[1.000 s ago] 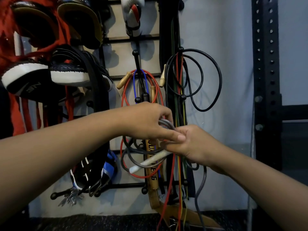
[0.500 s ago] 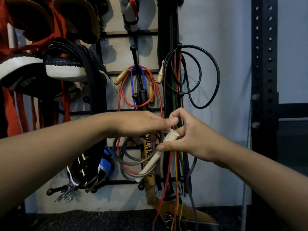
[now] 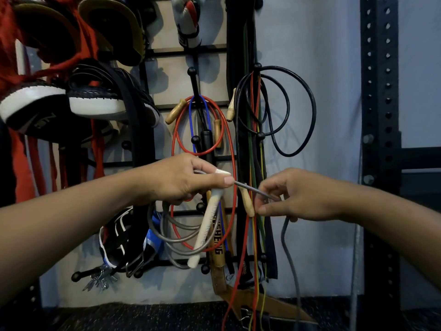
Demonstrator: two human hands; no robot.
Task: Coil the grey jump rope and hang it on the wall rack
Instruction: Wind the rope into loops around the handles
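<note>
Grey loops and a white handle (image 3: 207, 225) are held bunched in the left hand (image 3: 181, 180); the rope (image 3: 255, 191) is pinched taut by the right hand (image 3: 293, 197). The loops could be spilled (the dangling tail may snag hung cords).

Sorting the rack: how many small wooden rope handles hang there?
4. One pale wooden handle left of the red rope loop's top, one right of it, one inside the loop, one beside the right hand. Hands may hide others.
</note>
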